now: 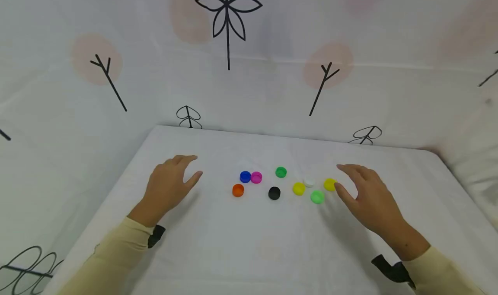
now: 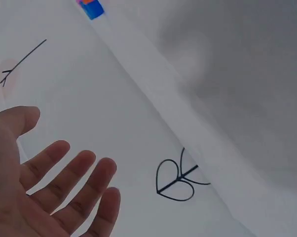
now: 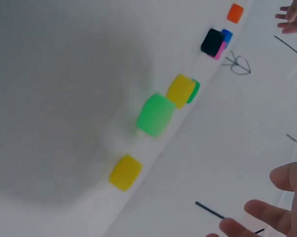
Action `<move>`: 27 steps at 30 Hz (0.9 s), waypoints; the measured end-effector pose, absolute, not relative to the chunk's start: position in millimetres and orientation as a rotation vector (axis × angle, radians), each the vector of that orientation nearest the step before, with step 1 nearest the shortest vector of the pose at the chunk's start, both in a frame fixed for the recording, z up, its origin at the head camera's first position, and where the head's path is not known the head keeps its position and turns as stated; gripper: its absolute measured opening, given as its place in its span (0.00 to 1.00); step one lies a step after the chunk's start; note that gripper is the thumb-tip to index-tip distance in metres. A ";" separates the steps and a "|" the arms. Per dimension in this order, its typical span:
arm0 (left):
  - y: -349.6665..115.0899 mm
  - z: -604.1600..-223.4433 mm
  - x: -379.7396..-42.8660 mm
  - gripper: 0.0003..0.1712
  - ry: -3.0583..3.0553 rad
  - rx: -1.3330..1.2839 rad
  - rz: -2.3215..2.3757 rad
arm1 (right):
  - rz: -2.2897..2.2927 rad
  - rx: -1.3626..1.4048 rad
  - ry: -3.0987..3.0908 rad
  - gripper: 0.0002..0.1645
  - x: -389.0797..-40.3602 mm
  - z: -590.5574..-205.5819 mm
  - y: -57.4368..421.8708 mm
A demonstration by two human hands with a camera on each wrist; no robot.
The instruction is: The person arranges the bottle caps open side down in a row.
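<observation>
Several round bottle caps lie scattered mid-table in the head view: a blue cap [image 1: 245, 176] beside a magenta cap [image 1: 256, 177], an orange cap [image 1: 238, 190], a black cap [image 1: 274, 193], a dark green cap [image 1: 281, 172], a yellow cap [image 1: 298, 188], a white cap [image 1: 309, 182], a light green cap [image 1: 317, 197] and a second yellow cap [image 1: 330, 184]. Left of them my left hand [image 1: 168, 186] hovers, fingers spread and holding nothing. My right hand [image 1: 369, 200] hovers at the right, nearest the second yellow cap, thumb and fingers apart with nothing between them.
A white cloth covers the table [image 1: 241, 243]. Behind it hangs a pale curtain [image 1: 268, 96] printed with black plant drawings and pink circles. Each sleeve has a dark strap [image 1: 392, 269] near the wrist.
</observation>
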State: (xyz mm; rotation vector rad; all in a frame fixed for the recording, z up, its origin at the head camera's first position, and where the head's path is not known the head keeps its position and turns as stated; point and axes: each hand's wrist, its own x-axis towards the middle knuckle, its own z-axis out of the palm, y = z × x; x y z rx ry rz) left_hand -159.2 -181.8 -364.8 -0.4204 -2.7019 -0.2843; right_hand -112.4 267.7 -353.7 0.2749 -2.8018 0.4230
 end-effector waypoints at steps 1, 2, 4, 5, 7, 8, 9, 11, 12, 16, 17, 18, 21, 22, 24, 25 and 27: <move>-177.2 -365.6 -157.8 0.26 -2.659 -0.444 -0.305 | 0.461 0.279 -2.779 0.28 -110.8 -353.9 263.4; -172.6 -366.7 -156.5 0.23 -2.626 -0.467 -0.331 | 0.492 0.286 -2.758 0.25 -109.5 -354.6 259.1; -162.5 -366.5 -152.0 0.21 -2.604 -0.493 -0.379 | 0.542 0.303 -2.725 0.21 -107.6 -356.4 250.2; -157.5 -366.2 -149.7 0.20 -2.604 -0.502 -0.401 | 0.563 0.320 -2.710 0.20 -107.2 -357.3 245.8; -147.8 -365.5 -145.3 0.19 -2.618 -0.512 -0.438 | 0.588 0.359 -2.686 0.17 -106.9 -358.6 237.3; -143.3 -365.2 -143.3 0.19 -2.625 -0.518 -0.458 | 0.606 0.384 -2.672 0.16 -107.3 -359.4 233.4; -138.7 -363.9 -141.0 0.18 -2.636 -0.520 -0.477 | 0.622 0.410 -2.656 0.15 -108.0 -360.0 229.8; -130.1 -362.6 -137.9 0.17 -2.649 -0.531 -0.519 | 0.661 0.456 -2.630 0.14 -109.6 -360.9 223.1; -126.0 -362.1 -136.7 0.16 -2.661 -0.537 -0.538 | 0.681 0.473 -2.620 0.13 -110.4 -361.3 219.9; -110.2 -361.6 -134.7 0.15 -2.737 -0.554 -0.619 | 0.791 0.498 -2.619 0.12 -113.5 -362.6 206.7; -106.7 -362.2 -135.2 0.15 -2.759 -0.557 -0.636 | 0.810 0.499 -2.622 0.11 -114.7 -363.2 203.4; -103.3 -362.4 -135.8 0.15 -2.780 -0.561 -0.648 | 0.835 0.502 -2.625 0.11 -115.9 -363.8 200.1; -91.2 -365.2 -139.2 0.15 -2.807 -0.593 -0.673 | 0.876 0.497 -2.647 0.11 -120.2 -367.0 194.0; -87.5 -365.9 -140.4 0.15 -2.806 -0.606 -0.682 | 0.892 0.495 -2.653 0.11 -121.9 -368.2 192.2; -80.4 -366.9 -142.5 0.15 -2.800 -0.636 -0.695 | 0.920 0.481 -2.678 0.11 -125.0 -370.2 189.1; -77.0 -367.5 -143.6 0.15 -2.797 -0.650 -0.701 | 0.927 0.470 -2.693 0.11 -126.4 -371.1 187.7; -70.4 -368.1 -145.8 0.15 -2.793 -0.670 -0.713 | 0.952 0.449 -2.720 0.12 -129.2 -372.8 185.8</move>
